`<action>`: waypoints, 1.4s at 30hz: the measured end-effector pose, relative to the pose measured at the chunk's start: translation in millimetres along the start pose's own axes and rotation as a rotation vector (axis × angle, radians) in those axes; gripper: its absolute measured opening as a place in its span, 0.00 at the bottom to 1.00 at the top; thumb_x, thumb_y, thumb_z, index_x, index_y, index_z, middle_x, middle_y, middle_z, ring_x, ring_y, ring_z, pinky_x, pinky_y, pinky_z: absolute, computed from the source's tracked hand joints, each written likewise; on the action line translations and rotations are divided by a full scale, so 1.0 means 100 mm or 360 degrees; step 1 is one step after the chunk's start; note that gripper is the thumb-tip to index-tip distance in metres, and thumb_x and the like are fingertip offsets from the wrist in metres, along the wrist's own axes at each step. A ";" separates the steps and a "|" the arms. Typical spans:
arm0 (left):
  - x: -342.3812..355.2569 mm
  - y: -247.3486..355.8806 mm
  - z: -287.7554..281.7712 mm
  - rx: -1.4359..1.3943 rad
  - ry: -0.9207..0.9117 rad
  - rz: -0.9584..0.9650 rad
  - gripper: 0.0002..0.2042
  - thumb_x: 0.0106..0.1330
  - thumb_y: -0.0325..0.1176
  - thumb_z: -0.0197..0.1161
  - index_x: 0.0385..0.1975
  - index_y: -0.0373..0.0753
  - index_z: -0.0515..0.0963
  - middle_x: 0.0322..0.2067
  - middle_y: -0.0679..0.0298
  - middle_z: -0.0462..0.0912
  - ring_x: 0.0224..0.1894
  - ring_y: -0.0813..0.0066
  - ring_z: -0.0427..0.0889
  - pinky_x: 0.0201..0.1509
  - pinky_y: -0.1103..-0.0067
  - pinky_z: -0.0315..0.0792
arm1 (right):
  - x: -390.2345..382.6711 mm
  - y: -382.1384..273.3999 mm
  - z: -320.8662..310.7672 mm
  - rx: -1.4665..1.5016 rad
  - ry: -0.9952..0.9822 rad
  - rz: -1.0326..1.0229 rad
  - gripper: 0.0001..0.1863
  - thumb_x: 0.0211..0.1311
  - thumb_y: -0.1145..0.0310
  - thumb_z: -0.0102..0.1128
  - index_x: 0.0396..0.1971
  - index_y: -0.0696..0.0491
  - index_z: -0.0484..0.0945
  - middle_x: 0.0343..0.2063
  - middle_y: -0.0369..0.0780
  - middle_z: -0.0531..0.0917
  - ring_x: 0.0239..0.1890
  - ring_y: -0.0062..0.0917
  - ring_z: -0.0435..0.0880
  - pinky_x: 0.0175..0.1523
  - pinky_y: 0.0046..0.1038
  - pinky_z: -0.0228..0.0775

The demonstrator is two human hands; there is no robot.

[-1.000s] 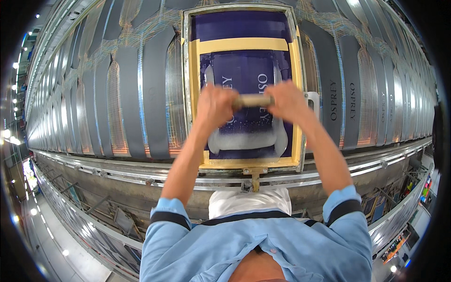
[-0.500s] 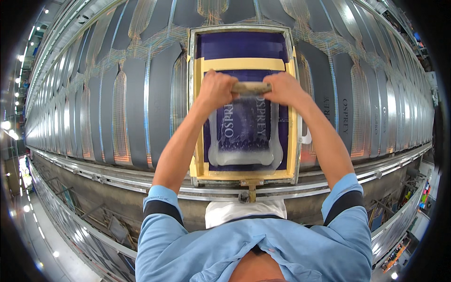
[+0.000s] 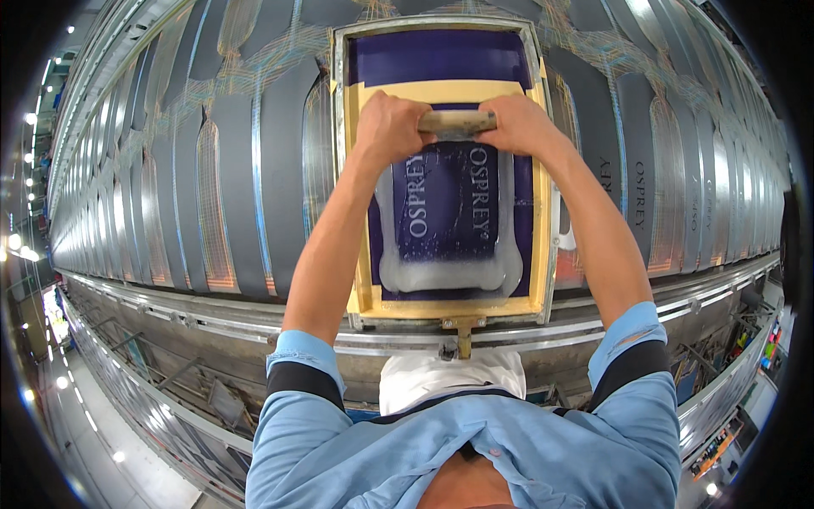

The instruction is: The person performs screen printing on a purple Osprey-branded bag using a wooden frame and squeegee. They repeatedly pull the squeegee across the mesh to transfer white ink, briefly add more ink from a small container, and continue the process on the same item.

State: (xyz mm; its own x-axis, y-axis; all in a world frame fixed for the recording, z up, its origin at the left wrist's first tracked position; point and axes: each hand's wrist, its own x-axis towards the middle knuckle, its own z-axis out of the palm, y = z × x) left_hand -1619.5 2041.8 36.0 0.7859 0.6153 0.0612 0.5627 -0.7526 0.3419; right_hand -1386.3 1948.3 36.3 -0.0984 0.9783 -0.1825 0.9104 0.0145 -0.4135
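Note:
Both of my hands grip a squeegee (image 3: pixel 459 121) by its pale wooden handle, near the far end of a screen printing frame. My left hand (image 3: pixel 389 127) is wrapped round the handle's left end, my right hand (image 3: pixel 521 125) round its right end. The blade below is mostly hidden. The metal-edged screen frame (image 3: pixel 341 68) holds a dark purple mesh (image 3: pixel 447 195) bordered with yellow tape. Two lines of light lettering run lengthwise on the mesh. Whitish, translucent ink (image 3: pixel 441 276) lies in a thick band along the near end and up both sides.
The frame rests on a long table covered with dark grey cut panels (image 3: pixel 229 170), several to the right bearing printed lettering. A metal rail (image 3: pixel 212 321) runs along the near table edge, with a bracket (image 3: pixel 463 329) joined to the frame there. Another table edge (image 3: pixel 144 390) lies behind me.
The squeegee has moved away from me, toward the frame's far end, with both hands still on it. More of the lettered mesh shows behind it.

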 end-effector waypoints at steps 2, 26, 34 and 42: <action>-0.45 0.20 0.08 -0.0018 0.0021 0.0056 0.12 0.48 0.42 0.81 0.26 0.46 0.85 0.21 0.62 0.84 0.27 0.58 0.85 0.43 0.64 0.75 | -0.42 -0.17 0.21 -0.0015 0.0002 -0.0059 0.15 0.49 0.58 0.76 0.34 0.50 0.86 0.29 0.44 0.88 0.35 0.39 0.88 0.47 0.39 0.79; -2.94 1.47 0.26 -0.0020 0.0260 0.0142 0.15 0.46 0.31 0.77 0.36 0.45 0.85 0.37 0.71 0.87 0.39 0.70 0.83 0.48 0.72 0.70 | -1.54 0.53 0.94 0.0617 0.1267 0.0999 0.19 0.71 0.51 0.58 0.34 0.54 0.80 0.28 0.46 0.85 0.35 0.45 0.86 0.43 0.42 0.73; -2.10 1.02 0.15 -0.0018 0.0285 0.0239 0.10 0.47 0.32 0.75 0.31 0.46 0.84 0.28 0.68 0.86 0.35 0.68 0.84 0.47 0.70 0.68 | -1.65 0.32 0.78 0.0722 0.1388 0.0989 0.18 0.71 0.53 0.61 0.33 0.55 0.79 0.21 0.44 0.80 0.26 0.39 0.83 0.35 0.38 0.70; -0.42 0.29 -0.25 0.0045 0.0225 0.0322 0.08 0.49 0.34 0.76 0.29 0.46 0.87 0.30 0.65 0.87 0.34 0.64 0.85 0.45 0.65 0.72 | -1.69 0.27 0.70 0.0770 0.1359 0.1017 0.16 0.70 0.56 0.62 0.34 0.55 0.79 0.21 0.46 0.81 0.26 0.43 0.84 0.34 0.39 0.71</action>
State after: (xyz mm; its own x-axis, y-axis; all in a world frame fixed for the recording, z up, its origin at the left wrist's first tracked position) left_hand -1642.6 2000.1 66.5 0.8407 0.4766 0.2572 0.4060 -0.8689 0.2830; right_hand -1373.1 1768.4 -6.7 0.7912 0.6029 0.1027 0.4308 -0.4303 -0.7933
